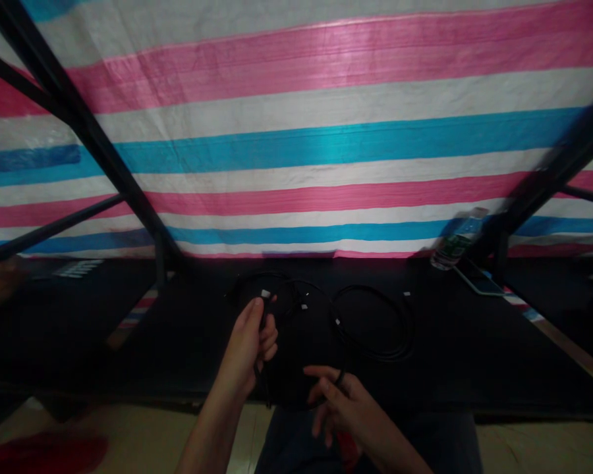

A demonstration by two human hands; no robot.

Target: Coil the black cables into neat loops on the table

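My left hand (252,336) is closed around a black cable, and a pale connector (265,293) sticks up past its thumb. A length of this cable hangs below the hand at the front of the dark table. Lower and to the right, my right hand (346,401) has its fingers loosely curled, with a dark strand of cable (340,377) running between them. Ahead of it lies a coiled black cable (375,356) in a wide loop. More black cable lies behind my left hand, blending into the table. Small white connector ends (304,307) show among the strands.
A plastic bottle (458,242) leans by the right frame post, beside a phone-like flat object (478,279). Black metal bars (113,174) slant up at both sides. A striped sheet (326,145) hangs behind the table (178,349). Another person's hand (2,284) is at far left.
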